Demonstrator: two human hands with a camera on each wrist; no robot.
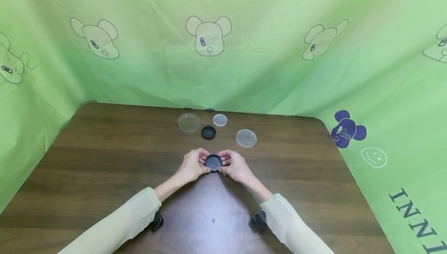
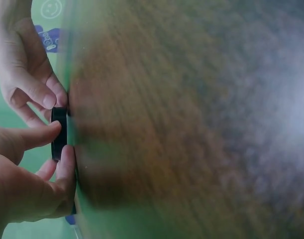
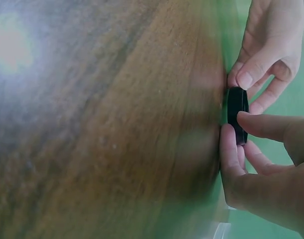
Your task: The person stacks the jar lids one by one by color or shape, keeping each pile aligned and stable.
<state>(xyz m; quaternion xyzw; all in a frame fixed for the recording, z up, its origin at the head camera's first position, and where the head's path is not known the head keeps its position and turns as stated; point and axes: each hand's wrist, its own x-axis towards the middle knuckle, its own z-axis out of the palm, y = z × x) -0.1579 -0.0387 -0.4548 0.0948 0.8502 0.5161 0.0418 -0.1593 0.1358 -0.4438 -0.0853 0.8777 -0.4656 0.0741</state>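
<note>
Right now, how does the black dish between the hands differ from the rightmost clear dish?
The black dish looks opaque; the clear dish, see-through. The black dish looks smaller than the clear dish. The left hand and right hand grip the black dish; the clear dish lies untouched. Both are round.

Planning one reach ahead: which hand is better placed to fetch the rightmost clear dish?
Probably the right hand: the rightmost clear dish lies just beyond it, while the left hand would have to reach across. Both hands grip the black dish between them, so the right would first have to let go.
</note>
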